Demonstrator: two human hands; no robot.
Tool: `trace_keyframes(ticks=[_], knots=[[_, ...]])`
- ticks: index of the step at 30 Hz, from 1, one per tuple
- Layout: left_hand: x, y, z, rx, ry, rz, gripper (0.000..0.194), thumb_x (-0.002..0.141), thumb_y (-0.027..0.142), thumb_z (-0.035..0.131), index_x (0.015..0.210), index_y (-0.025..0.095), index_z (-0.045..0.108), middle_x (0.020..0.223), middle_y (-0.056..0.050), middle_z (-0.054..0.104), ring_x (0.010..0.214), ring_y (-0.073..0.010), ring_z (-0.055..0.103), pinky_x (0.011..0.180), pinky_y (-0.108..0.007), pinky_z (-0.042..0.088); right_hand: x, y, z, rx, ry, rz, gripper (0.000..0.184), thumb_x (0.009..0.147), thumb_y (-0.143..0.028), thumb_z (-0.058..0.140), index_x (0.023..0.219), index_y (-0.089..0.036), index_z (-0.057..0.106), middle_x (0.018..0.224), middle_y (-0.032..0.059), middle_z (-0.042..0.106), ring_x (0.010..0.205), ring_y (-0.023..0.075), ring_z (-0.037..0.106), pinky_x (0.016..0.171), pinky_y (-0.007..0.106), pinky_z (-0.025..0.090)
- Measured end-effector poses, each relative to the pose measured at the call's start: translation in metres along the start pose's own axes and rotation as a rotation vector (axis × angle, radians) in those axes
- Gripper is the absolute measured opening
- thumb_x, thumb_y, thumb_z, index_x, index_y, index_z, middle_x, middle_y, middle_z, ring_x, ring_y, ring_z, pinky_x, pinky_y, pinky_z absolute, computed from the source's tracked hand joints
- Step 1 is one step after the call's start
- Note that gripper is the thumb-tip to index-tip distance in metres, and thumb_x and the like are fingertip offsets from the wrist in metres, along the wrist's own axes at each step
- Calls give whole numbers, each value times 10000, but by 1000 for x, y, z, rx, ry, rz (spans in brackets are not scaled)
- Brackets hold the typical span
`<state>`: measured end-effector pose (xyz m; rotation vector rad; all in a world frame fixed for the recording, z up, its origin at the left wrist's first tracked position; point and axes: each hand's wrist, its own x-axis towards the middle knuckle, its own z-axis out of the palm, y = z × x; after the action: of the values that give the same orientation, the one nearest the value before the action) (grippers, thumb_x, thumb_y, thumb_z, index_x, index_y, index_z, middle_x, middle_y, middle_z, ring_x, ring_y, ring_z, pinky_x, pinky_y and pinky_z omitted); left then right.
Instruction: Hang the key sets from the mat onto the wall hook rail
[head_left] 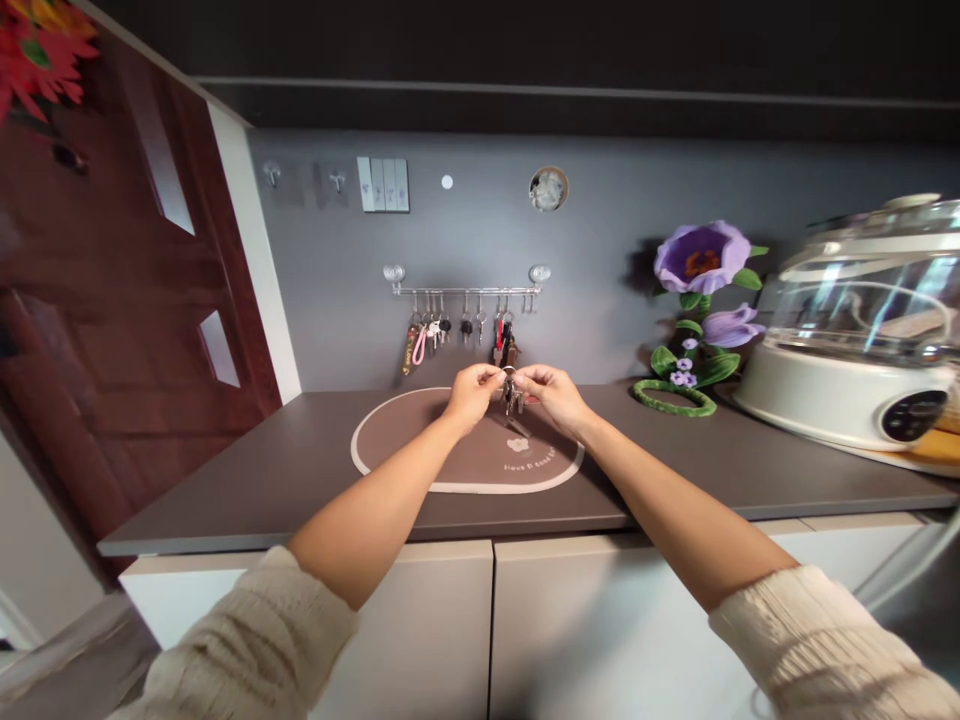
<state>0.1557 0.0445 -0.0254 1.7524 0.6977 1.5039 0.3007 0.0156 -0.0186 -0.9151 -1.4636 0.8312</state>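
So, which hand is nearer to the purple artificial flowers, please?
Right. The right hand is to the left of the purple artificial flowers; the left hand is farther left, beyond the keys.

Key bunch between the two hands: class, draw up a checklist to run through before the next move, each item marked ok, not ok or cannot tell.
1. Grip on the key bunch: ok; the left hand and right hand both pinch it near its top ring.
2. One hand free: not ok; both are at the ring.
3. Ring fully closed: cannot tell; it is too small and partly covered.
4. Bunch clear of the mat: cannot tell; it shows in front of the mat, but depth is unclear.
5. Sleeves back from the keys: ok; both end on the forearms.
6. Hook rail mounted: ok; a clear mount shows at each end.
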Motion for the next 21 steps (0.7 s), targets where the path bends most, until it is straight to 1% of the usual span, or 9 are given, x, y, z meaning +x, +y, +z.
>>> trace_keyframes(ticks=[3, 6, 9, 16, 19, 21], knots=[[-2, 1, 1, 2, 6, -14, 178, 700, 295, 582, 750, 128, 618, 719, -31, 645, 672, -120, 566, 682, -261, 445, 1, 4, -1, 35, -13, -10, 303, 613, -407, 678, 728, -140, 593, 625, -16, 574, 533, 71, 494, 562, 215, 413], [-3, 2, 2, 38, -12, 2, 196, 711, 309, 574, 769, 128, 623, 750, -44, 654, 693, -128, 578, 698, -267, 448, 2, 6, -2, 34, -22, -21, 302, 631, -427, 656, 717, -150, 571, 627, -19, 567, 545, 81, 502, 569, 224, 415], [-2, 2, 3, 75, -9, 31, 201, 729, 299, 556, 806, 127, 625, 792, -61, 660, 723, -135, 586, 716, -270, 449, 2, 3, -1, 33, -7, -30, 308, 631, -438, 648, 705, -155, 550, 606, -27, 547, 536, 82, 490, 544, 218, 400], [2, -5, 0, 162, 70, 98, 215, 768, 294, 503, 829, 130, 627, 843, -74, 650, 766, -138, 571, 727, -263, 434, 1, -10, 3, 126, 28, -8, 329, 608, -428, 668, 707, -153, 517, 588, -36, 512, 498, 66, 453, 520, 217, 388], [4, -8, -2, 223, 123, 116, 227, 784, 293, 474, 821, 130, 628, 827, -74, 642, 755, -138, 558, 719, -264, 423, 7, -14, 1, 177, 33, 14, 325, 604, -414, 680, 698, -157, 503, 577, -47, 486, 481, 49, 433, 506, 201, 385], [5, -11, -2, 268, 145, 123, 228, 788, 290, 464, 810, 133, 629, 805, -68, 636, 737, -137, 549, 705, -263, 418, 13, -17, -1, 192, 25, 11, 322, 610, -415, 678, 688, -159, 499, 582, -44, 490, 501, 49, 452, 535, 202, 411]])
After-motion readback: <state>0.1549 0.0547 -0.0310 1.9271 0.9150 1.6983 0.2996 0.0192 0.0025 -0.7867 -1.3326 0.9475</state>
